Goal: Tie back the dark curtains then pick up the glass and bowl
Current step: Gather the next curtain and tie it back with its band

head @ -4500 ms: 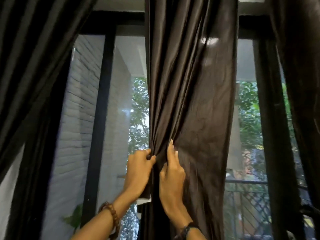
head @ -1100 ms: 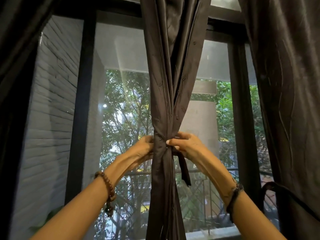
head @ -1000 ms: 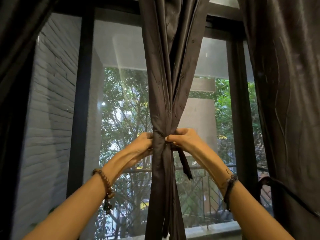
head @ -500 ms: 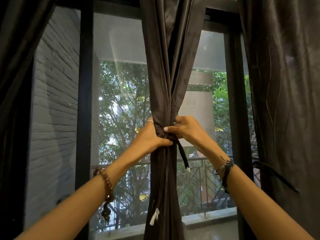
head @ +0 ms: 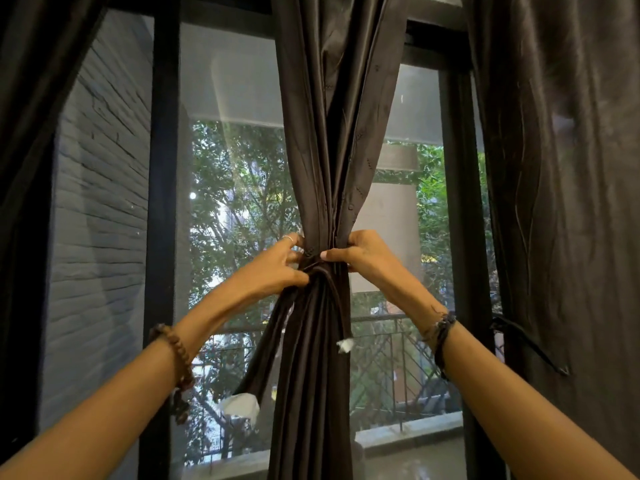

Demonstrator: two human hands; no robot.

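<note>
The middle dark curtain point(head: 332, 140) hung gathered at the window's point(head: 235, 188) centre, cinched by a tie band point(head: 320, 268). The left hand point(head: 273, 268), at nine o'clock of the knot, pinched the band; the right hand point(head: 360, 254), at three o'clock, gripped the bunched fabric.

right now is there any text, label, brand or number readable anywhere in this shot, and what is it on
None: no readable text anywhere in view.
The white tags at the ends of the tie band on the middle curtain show no legible print.
The bead bracelet, cord bracelet and window frame bear no lettering.
</note>
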